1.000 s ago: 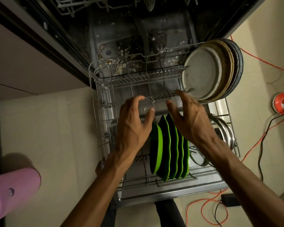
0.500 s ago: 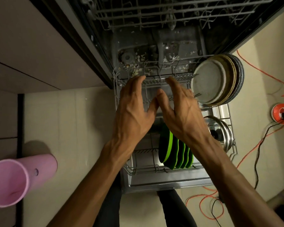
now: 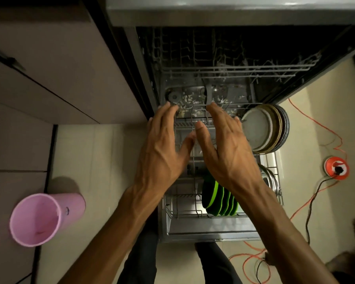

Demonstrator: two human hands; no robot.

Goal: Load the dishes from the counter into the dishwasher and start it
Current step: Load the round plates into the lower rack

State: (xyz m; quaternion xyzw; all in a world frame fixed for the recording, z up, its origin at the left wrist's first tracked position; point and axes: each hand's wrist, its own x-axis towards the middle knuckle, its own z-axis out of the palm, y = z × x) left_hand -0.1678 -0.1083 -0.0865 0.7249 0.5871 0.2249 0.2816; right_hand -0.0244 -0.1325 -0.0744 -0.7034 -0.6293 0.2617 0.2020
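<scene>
Two bare hands, left hand (image 3: 162, 154) and right hand (image 3: 228, 152), hover with each grip open over the pulled-out grey wire lower rack (image 3: 193, 213). Four green plates (image 3: 219, 198) stand upright near its front edge; several grey round plates (image 3: 264, 128) fill its far right corner.

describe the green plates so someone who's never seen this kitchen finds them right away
Start at the open dishwasher and its pulled-out lower rack. At the rack's near end, under the right hand's wrist, the green plates stand on edge in a tight row. They are the only bright green items; the round plates at the rack's far right are grey and brown.
</scene>
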